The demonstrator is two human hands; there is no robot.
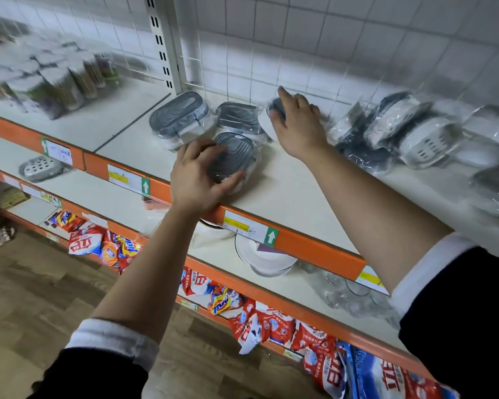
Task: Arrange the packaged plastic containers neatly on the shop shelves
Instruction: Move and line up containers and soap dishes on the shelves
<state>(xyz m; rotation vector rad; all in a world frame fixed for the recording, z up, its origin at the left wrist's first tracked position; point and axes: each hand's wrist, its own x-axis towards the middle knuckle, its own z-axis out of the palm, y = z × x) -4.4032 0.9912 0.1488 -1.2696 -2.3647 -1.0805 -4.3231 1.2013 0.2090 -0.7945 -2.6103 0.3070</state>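
**White shelf, grey lids: two hands on wrapped containers**

Cream-white shelf [285,185] with an orange edge strip [317,250] runs across a shop bay. It is backed by wire mesh and a tiled wall [357,38], with wood-look flooring [26,298] below.

At the shelf's front edge, the left hand [196,180] grips the front container [231,156], an oval tub with a ribbed grey lid sealed in clear film. Its fingers [199,146] are curled over the far side and the thumb is pressed on the near side.

Deeper in, close to the mesh, the right hand [300,125] holds the rear container [275,108], which is tipped on edge. The thumb lies on the container's left side and the fingers are draped over the top.

Two more wrapped tubs stand just left of it: a large container [182,116] and a smaller container [236,113], the latter directly behind the front one.

To the right lies a loose heap of wrapped white and dark packages [415,133], tilted against one another. To the left, past the slotted upright [162,38], stands a blurred cluster of jars [55,79].

On the shelf below are a perforated soap dish [41,168], stacked white plates [265,259] and clear glassware [352,292]. Red, white and blue detergent bags [271,323] crowd the lowest level.
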